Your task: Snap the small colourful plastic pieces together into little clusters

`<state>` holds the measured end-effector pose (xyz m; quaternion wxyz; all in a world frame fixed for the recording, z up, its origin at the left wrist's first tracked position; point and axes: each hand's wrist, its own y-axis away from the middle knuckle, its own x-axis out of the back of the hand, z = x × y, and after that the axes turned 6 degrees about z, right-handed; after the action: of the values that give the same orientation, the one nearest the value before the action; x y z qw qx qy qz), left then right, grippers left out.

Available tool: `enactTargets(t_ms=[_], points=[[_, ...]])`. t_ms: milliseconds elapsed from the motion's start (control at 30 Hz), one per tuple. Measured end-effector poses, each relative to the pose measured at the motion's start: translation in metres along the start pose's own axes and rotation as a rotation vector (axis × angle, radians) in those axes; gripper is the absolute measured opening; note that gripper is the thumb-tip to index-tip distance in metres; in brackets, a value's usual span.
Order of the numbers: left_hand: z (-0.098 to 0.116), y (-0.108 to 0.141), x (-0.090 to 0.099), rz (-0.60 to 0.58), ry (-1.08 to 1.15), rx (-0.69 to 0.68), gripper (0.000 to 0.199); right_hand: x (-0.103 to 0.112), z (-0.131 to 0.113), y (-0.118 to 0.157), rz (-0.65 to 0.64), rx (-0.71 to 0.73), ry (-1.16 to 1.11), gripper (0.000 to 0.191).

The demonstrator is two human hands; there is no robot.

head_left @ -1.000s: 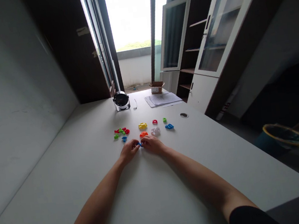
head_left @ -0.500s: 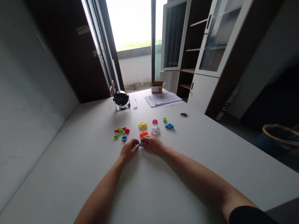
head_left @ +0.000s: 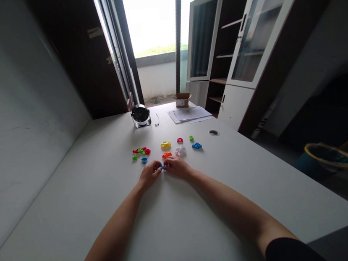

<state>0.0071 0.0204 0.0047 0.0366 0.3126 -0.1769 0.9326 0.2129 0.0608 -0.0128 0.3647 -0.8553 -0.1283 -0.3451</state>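
Pinches a small blue plastic piece [head_left: 163,167] between left hand [head_left: 150,172] and right hand [head_left: 177,166], low over the white table [head_left: 78,227]. Bends the left fingers inward, with thumb and fingertips on the left end of the piece; bends the right fingers likewise at the right end. Cannot tell the exact placing of each fingertip, nor any contact of the held piece with the tabletop.

Just beyond the right fingers, an orange plastic piece [head_left: 166,154], and next to it a whitish translucent bundle [head_left: 181,151]. Farther out, a yellow plastic piece [head_left: 165,145], a little red piece [head_left: 180,140] and a little green piece [head_left: 191,138], with a larger blue piece [head_left: 196,146] off to the right. Beyond the left hand, a second small blue piece [head_left: 144,160], a lone green piece [head_left: 134,157] and a red-and-green cluster [head_left: 141,151].

At the far edge of the table, an open cardboard carton [head_left: 183,99] with a pale label [head_left: 181,103], too small to read. Just in front of the carton, overlapping paper sheets [head_left: 190,114] with faint print, likewise illegible. Toward the left, a round black device [head_left: 140,114] on a silvery stand, near a thin dark cord [head_left: 156,120].
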Motion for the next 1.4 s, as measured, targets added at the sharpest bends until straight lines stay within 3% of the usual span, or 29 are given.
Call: enactTargets(t_ms=[767,1033,1400], points=[[-0.003,0.0,0.0,-0.019,0.022,-0.008,0.015,0.001,-0.001,0.0,-0.009,0.004,0.024,0.005],[0.003,-0.004,-0.01,0.074,-0.014,0.032,0.018,-0.001,0.001,-0.002,0.002,-0.024,0.005,0.009],[0.002,-0.003,-0.005,0.042,0.027,0.058,0.023,0.002,0.001,-0.001,-0.015,-0.035,-0.024,0.012]])
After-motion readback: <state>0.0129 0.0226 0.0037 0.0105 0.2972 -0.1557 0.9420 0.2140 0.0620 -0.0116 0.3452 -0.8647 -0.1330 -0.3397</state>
